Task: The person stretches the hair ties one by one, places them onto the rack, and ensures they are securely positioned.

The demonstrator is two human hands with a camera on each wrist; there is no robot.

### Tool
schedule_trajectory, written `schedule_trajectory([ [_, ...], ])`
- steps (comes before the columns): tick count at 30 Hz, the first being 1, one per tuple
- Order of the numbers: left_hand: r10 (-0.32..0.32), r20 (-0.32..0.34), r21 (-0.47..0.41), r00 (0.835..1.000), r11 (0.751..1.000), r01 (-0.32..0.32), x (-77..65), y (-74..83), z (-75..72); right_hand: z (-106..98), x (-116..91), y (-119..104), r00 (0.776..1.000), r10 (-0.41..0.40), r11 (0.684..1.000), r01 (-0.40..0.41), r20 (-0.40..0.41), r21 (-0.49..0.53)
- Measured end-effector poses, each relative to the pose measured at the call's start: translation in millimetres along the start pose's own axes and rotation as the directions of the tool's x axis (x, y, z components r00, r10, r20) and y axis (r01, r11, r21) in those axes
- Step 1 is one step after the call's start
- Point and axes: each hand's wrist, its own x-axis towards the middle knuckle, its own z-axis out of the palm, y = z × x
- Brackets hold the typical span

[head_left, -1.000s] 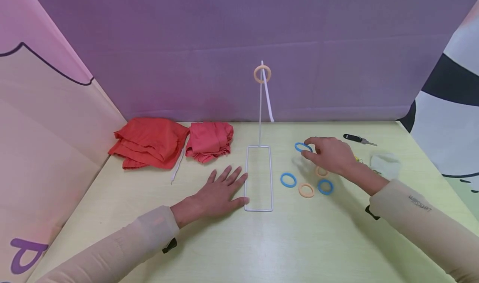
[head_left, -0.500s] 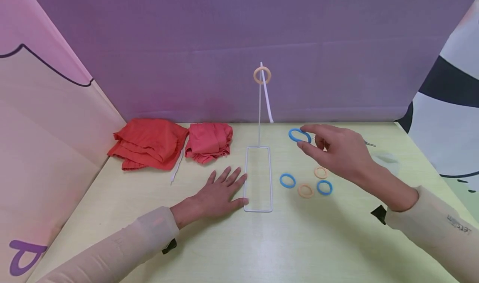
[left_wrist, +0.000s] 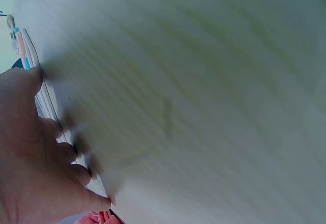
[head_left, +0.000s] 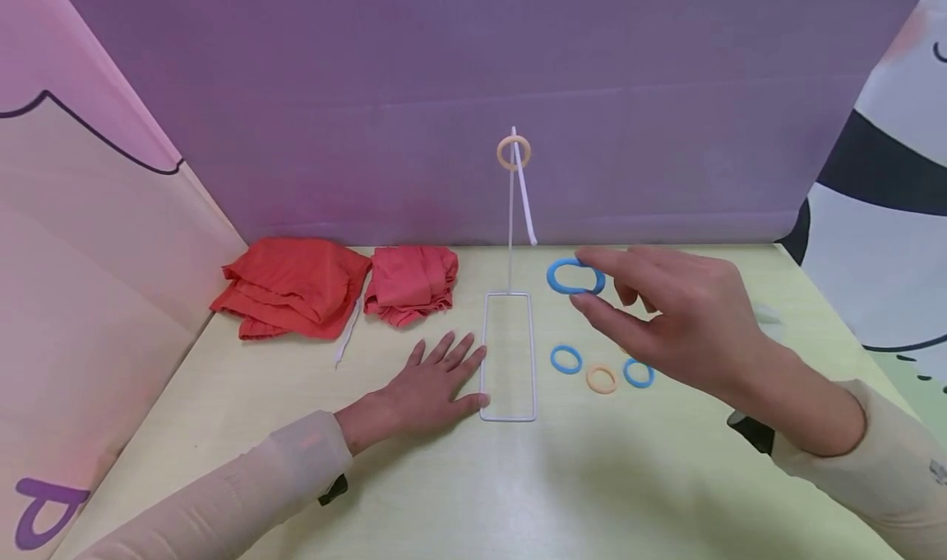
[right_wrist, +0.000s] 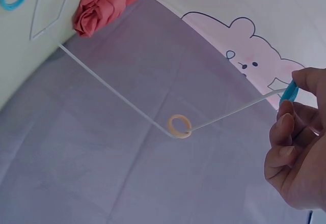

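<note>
My right hand (head_left: 681, 321) pinches a blue ring (head_left: 552, 277) between thumb and forefinger, raised over the table. In the right wrist view this ring (right_wrist: 289, 94) overlaps the far end of the arm of a white wire stand (right_wrist: 229, 114). An orange ring (right_wrist: 172, 126) hangs at the bend where that arm meets the upright. My left hand (head_left: 432, 383) lies flat, fingers spread, its fingertips at the left side of the stand's rectangular base (head_left: 507, 419). Right of the base lie two more blue rings and an orange ring (head_left: 602, 391); another orange one is mostly hidden behind my right hand.
Two folded red cloths, a larger one (head_left: 296, 284) and a smaller one (head_left: 412, 284), lie at the back left, with a white cord (head_left: 348, 334) between them. Something whitish (head_left: 767, 313) shows beyond my right hand. A purple curtain (head_left: 333, 132) hangs behind the table.
My right hand has lifted the blue ring off the table area and brought it nearer the camera and left, toward the stand. The left hand stays at the base.
</note>
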Motion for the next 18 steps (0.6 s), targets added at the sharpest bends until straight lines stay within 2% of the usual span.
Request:
schedule_trajectory([
  [10,0.004,-0.015,-0.004,1.000,1.000,-0.004,-0.3,-0.5,0.9,-2.0,14.3,-8.5,0.996,-0.080,0.988,0.073,-0.050,-0.139],
  [18,0.000,-0.015,-0.012,1.000,1.000,0.000,0.7,-1.0,1.9,3.4,22.3,-11.7,0.990,-0.087,0.987,0.071,-0.111,-0.145],
])
